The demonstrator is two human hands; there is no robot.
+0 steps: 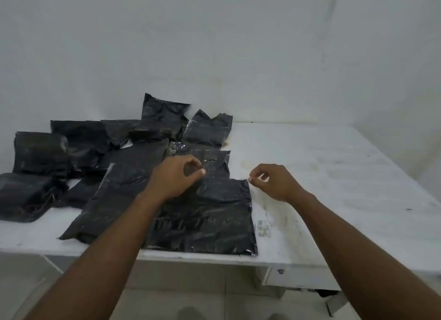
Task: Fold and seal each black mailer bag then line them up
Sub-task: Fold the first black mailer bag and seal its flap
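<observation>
On the counter, the heap sat unlined. Your right hand pinched a bag by its corner; your left hand curled, hold unclear.

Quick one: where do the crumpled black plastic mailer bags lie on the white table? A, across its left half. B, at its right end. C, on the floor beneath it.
A: the black plastic mailer bags crowd the left half of the white table, and none lies toward its right end.

Single head view, facing forward-down, seemingly close over table.
</observation>
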